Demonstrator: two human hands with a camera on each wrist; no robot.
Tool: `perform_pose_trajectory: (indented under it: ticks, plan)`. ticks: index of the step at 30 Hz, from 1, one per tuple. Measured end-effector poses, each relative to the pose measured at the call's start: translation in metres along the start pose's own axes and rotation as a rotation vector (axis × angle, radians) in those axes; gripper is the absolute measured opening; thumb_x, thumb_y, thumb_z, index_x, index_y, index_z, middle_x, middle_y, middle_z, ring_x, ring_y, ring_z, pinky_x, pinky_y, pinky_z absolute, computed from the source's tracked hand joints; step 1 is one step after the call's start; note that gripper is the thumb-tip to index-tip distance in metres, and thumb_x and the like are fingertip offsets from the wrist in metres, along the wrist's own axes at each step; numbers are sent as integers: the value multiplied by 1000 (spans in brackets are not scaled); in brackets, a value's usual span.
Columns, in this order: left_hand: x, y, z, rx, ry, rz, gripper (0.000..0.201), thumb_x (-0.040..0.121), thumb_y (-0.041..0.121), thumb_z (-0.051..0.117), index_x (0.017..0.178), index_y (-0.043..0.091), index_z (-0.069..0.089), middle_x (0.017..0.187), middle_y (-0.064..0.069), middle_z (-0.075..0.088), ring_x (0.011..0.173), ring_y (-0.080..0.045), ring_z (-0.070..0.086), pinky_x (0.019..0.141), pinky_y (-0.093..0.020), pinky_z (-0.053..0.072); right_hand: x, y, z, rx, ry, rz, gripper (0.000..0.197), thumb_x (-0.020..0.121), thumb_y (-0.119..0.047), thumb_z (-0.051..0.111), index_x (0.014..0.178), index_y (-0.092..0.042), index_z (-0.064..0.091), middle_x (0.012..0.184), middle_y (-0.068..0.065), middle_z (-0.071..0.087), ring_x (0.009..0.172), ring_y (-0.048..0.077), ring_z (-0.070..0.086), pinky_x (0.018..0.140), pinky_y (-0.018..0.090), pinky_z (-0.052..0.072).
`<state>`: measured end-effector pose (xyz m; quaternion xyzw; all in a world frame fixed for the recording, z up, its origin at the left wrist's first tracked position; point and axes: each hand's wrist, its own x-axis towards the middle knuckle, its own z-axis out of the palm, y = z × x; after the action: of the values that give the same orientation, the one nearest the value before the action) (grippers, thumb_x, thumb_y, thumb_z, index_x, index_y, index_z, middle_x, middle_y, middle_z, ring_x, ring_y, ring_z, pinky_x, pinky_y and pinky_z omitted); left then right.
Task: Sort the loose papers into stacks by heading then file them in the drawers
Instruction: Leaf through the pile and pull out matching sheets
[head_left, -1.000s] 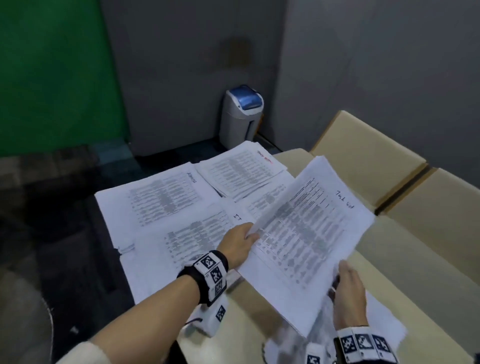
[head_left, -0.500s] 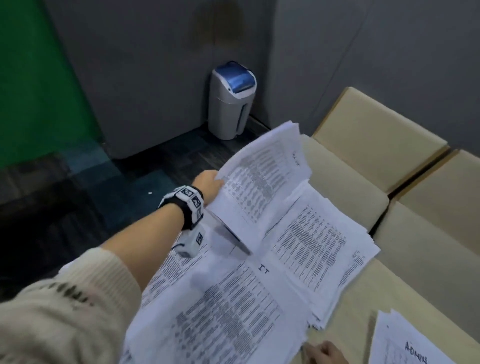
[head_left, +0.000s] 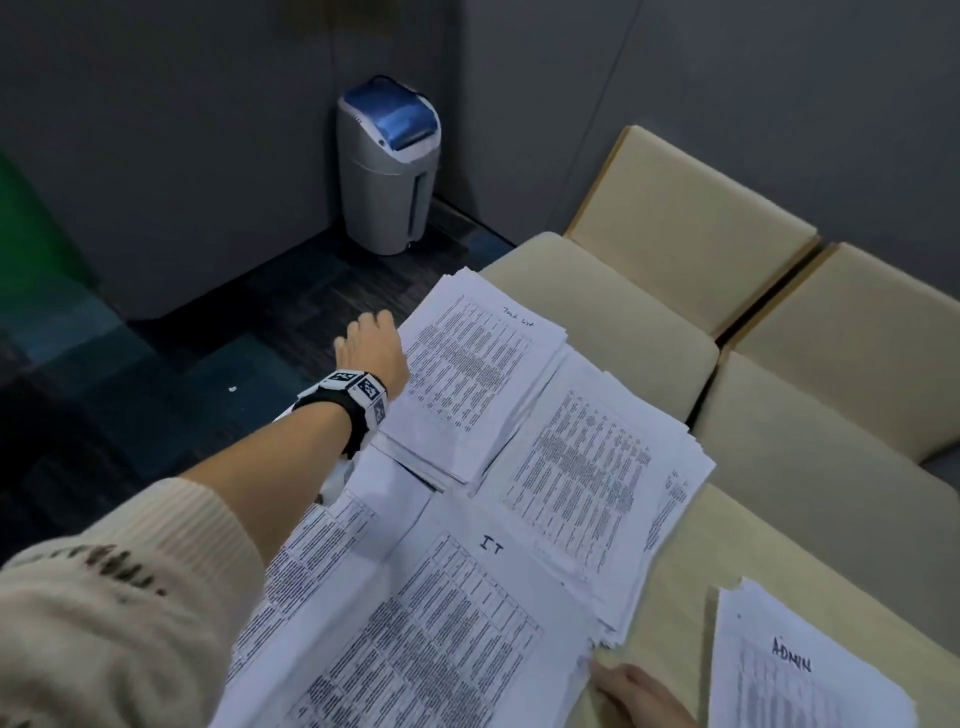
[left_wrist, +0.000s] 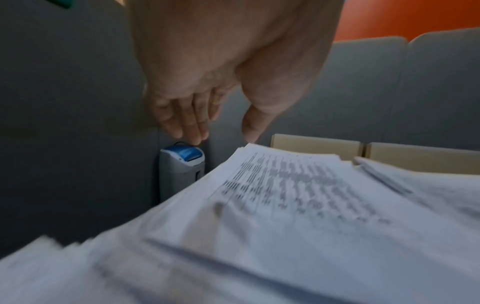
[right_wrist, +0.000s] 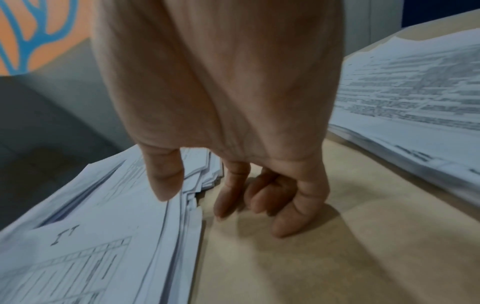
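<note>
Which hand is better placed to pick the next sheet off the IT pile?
Right. The right hand rests on the table, its thumb on the IT pile. The left hand is stretched away beside the far stack.

We take this for an office or meeting room. Printed, table-filled papers (head_left: 530, 509) cover a pale wooden desk (head_left: 675, 582), some headed by hand "IT" and "ADMIN". At twelve o'clock a grey swing-lid waste bin (head_left: 388, 166) stands on dark carpet tiles (head_left: 171, 374) against grey partition walls (head_left: 182, 130); at two o'clock sit beige upholstered chairs (head_left: 691, 223).
</note>
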<state>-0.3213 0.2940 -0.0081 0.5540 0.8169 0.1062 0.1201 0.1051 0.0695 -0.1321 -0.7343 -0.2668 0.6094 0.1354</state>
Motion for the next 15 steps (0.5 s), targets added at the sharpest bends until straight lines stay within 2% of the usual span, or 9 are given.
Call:
perform_pose_trajectory:
  ticks: [1, 2, 4, 5, 6, 8, 10, 12, 15]
  plan:
    - [-5, 9, -7, -19, 11, 4, 41, 93, 23, 59, 128, 7, 43, 130, -15, 49, 120, -33, 48, 99, -46, 37, 14, 20, -17, 149, 31, -110, 95, 57, -54, 91, 69, 23, 36, 49, -23, 49, 90, 43, 63, 39, 18, 26]
    - [-12, 19, -13, -41, 12, 19, 41, 94, 25, 57, 128, 7, 44, 130, -15, 49, 119, -33, 48, 100, -46, 38, 6, 20, -26, 189, 65, -138, 86, 60, -50, 91, 70, 22, 45, 51, -18, 53, 82, 40, 63, 45, 19, 31]
    - [-34, 42, -25, -87, 9, 79, 38, 95, 25, 54, 128, 7, 47, 130, -13, 50, 117, -33, 52, 99, -46, 40, -41, -28, -13, 271, 169, -102, 27, 81, -24, 80, 79, 1, 71, 69, 6, 70, 73, 29, 64, 68, 28, 47]
    - [-51, 55, -29, -117, 21, 123, 34, 95, 23, 51, 126, 8, 50, 128, -12, 51, 114, -33, 54, 97, -45, 42, -59, -42, -24, 321, 335, -209, 11, 87, -13, 73, 84, -2, 71, 75, 11, 71, 73, 23, 64, 71, 29, 50]
    - [-72, 70, -30, -141, 43, 175, 29, 95, 18, 49, 122, 9, 54, 124, -11, 52, 109, -34, 56, 94, -43, 44, -81, -52, -44, 421, 448, -329, 4, 90, -4, 67, 87, -3, 68, 77, 12, 69, 72, 18, 64, 67, 24, 53]
    - [-125, 98, -25, -145, 47, 299, 23, 95, 14, 46, 115, 12, 58, 118, -8, 54, 98, -32, 57, 89, -40, 43, -77, -40, -73, 478, 623, -446, 10, 90, 1, 64, 85, -8, 66, 76, 7, 67, 78, 20, 63, 57, 11, 51]
    - [-173, 122, -11, -130, -1, 403, 18, 97, 18, 46, 110, 14, 57, 114, -5, 54, 94, -30, 56, 87, -39, 43, -71, -20, -104, 402, 750, -454, 11, 88, -4, 66, 81, -13, 68, 83, 10, 71, 88, 28, 64, 67, 10, 51]
    - [-223, 151, 5, -147, -60, 441, 15, 97, 19, 46, 103, 13, 58, 107, -5, 56, 91, -29, 56, 83, -39, 44, -82, 3, -136, 322, 762, -421, 5, 88, -5, 67, 86, -9, 69, 94, 17, 68, 84, 26, 59, 82, 18, 48]
    - [-284, 196, 31, -206, -196, 426, 18, 97, 21, 47, 98, 10, 60, 100, -6, 59, 88, -29, 60, 77, -38, 49, -90, 34, -180, 201, 858, -391, 5, 85, -6, 69, 90, -7, 68, 90, 17, 65, 88, 30, 59, 95, 37, 46]
